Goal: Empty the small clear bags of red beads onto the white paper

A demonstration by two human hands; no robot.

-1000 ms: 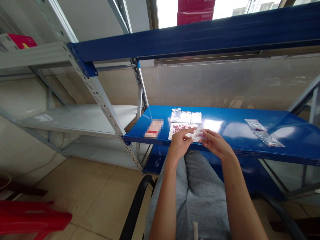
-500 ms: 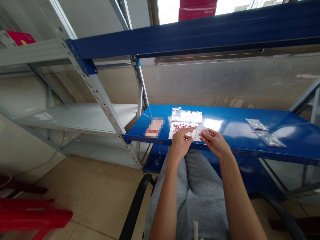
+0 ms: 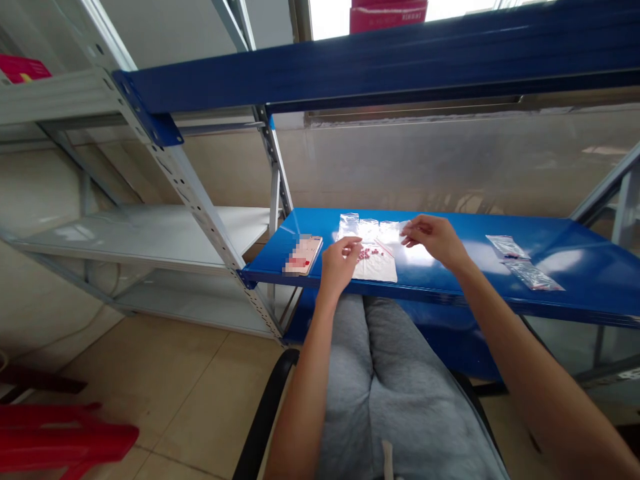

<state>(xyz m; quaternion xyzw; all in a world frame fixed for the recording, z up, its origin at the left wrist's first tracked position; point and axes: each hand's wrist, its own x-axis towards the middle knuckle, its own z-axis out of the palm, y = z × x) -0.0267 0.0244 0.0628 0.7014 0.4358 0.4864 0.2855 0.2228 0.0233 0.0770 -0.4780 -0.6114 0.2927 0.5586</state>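
Several small red beads [image 3: 371,253] lie on a white zip bag [image 3: 377,270] near the front edge of the blue shelf. My left hand [image 3: 340,267] hovers at the bag's left side, fingers curled and tips close together; whether a bead is between them is too small to see. Behind the beads lie a clear plastic bag [image 3: 349,225], a second one [image 3: 369,230] beside it and a third [image 3: 391,231] on the right. My right hand [image 3: 434,240] is at the third bag's right edge, fingertips pinched. I cannot make out what they hold.
A blurred-out phone-like slab [image 3: 303,255] lies at the left of the blue shelf [image 3: 460,267]. Clear packets [image 3: 534,275] lie to the right. An upright post [image 3: 193,200] stands left, and a blue beam [image 3: 350,73] crosses above.
My hands have moved apart: the left went slightly left, the right went back and to the right. The small clear piece that was between them no longer shows there. More of the white bag is uncovered.
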